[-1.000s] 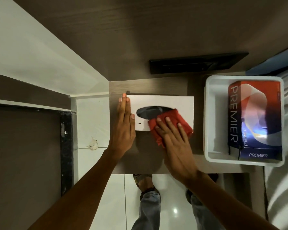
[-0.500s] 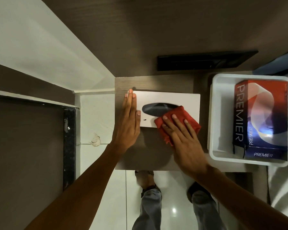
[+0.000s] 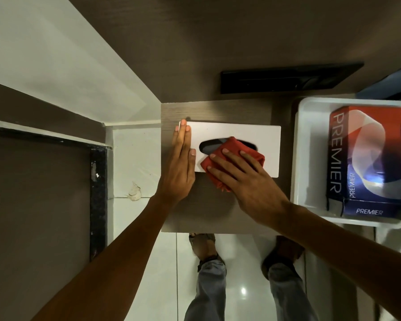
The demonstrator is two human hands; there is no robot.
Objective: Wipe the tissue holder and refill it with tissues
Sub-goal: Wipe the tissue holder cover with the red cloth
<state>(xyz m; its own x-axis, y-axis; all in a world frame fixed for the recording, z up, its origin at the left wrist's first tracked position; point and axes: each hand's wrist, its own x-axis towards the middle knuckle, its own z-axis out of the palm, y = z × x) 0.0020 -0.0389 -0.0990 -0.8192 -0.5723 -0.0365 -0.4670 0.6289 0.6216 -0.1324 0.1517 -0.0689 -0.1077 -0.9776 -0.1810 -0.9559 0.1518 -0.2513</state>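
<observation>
**Cloth on the holder lid, refill box waiting at three o'clock**

The white tissue holder [image 3: 232, 137] lies flat on the small wooden tabletop [image 3: 208, 205], its long axis running from nine to three o'clock, the dark oval slot in the middle of its lid. The left hand [image 3: 180, 167] lies flat with fingers together along the holder's nine o'clock end, pinning it in place; it grips nothing. The right hand [image 3: 243, 179] presses fingers spread on a folded red cloth [image 3: 236, 158], which covers the slot's three o'clock half and hangs over the holder's six o'clock edge. That grip is a flat press on the cloth, not a pinch.

The wiping looks to be in hand, so the next stroke likely runs along the long axis toward the bare lid at three o'clock, directly ahead of the right hand. The refill, a Premier tissue box [image 3: 368, 158], stands in a white tray [image 3: 310, 107] well off at three o'clock of the holder, nearer the right hand. Whether the holder is empty cannot be told.
</observation>
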